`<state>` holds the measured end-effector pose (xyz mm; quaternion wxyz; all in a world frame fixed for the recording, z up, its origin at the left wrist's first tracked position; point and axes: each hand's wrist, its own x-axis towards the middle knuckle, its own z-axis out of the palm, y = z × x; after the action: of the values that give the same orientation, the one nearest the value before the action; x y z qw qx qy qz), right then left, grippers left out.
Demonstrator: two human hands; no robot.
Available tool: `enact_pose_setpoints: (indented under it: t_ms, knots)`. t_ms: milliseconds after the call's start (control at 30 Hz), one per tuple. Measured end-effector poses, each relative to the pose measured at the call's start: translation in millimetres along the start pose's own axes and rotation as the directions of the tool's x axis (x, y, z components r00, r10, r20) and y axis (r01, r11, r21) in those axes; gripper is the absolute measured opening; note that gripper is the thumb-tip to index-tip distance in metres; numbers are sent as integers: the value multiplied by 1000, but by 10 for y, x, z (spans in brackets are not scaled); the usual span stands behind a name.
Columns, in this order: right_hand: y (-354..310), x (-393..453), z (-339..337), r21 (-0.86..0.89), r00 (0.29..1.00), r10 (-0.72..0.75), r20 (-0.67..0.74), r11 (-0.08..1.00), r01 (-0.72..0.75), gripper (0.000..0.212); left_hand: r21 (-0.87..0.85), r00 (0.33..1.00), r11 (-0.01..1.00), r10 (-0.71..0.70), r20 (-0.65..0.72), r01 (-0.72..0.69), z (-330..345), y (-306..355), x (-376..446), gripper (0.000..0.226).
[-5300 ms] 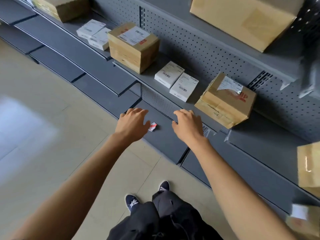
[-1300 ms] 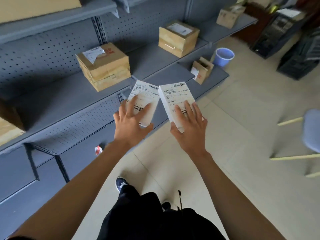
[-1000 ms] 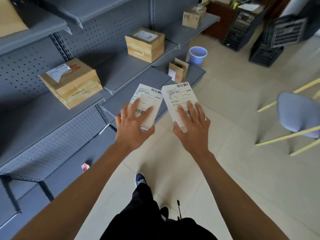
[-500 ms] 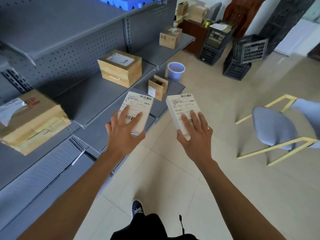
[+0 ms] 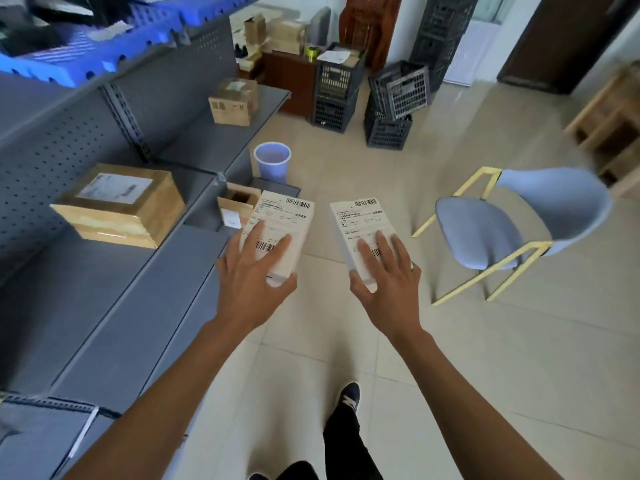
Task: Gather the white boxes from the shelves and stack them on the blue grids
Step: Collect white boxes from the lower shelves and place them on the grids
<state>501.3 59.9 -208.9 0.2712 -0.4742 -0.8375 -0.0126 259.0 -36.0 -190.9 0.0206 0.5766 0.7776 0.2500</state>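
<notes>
1. Since half a second ago your view has swung further right along the shelves [image 5: 114, 306]: the blue grids [image 5: 90, 46] on the top shelf now show at upper left, and the chair [image 5: 512, 223] sits closer to centre.
2. Your left hand [image 5: 254, 275] holds the left box [image 5: 280, 233] from above, fingers spread flat over its label and the thumb hooked under the near end.
3. Your right hand [image 5: 388, 275] holds the right box [image 5: 363, 237] the same way, fingers fanned on top and the thumb at the near left corner.
4. Both boxes are in the air over the floor [image 5: 485, 358], just beside the shelf edge and apart from each other; a moment ago they were closer together.
5. Keep both boxes level as you carry them; a grip this flat is likely to let a box slide if you tilt it.
6. Head for the blue grids, which are well above and to your left, so you will probably have to lift high.
7. Set one box down first, then square the second on top of it.
8. Mind the brown carton [image 5: 119, 202] and the bucket [image 5: 272, 161] on your way past.
</notes>
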Motion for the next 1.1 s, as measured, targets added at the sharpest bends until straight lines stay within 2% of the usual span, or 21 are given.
enact_pose_setpoints:
  t_ms: [267,433,567,700,867,1100]
  knots:
    - [864,1086,195,27,999,48,-22,999,-47,56,22,1000,999,31,0,-31,335,553,1225,68]
    - [1272,1804,307,42,1000,10,-29,999,-9,56,52,999,998,-27,-44,29,496,796,1844,67]
    - [1418,2284,456,75,999,-31,-25,997,33,56,26,994,994,-109,-29,110,610,912,2177,67]
    - [1436,2764,685,118,998,-54,-25,991,56,55,26,989,989,-144,-44,145,652,783,2606,69]
    - [1396,3479,1016,89,996,-89,-8,992,90,55,62,989,988,-140,-37,143,747,504,3218,69]
    - [1300,4436,1336,71,997,-79,-10,994,80,56,-28,985,985,-170,-20,170,818,216,4293,74]
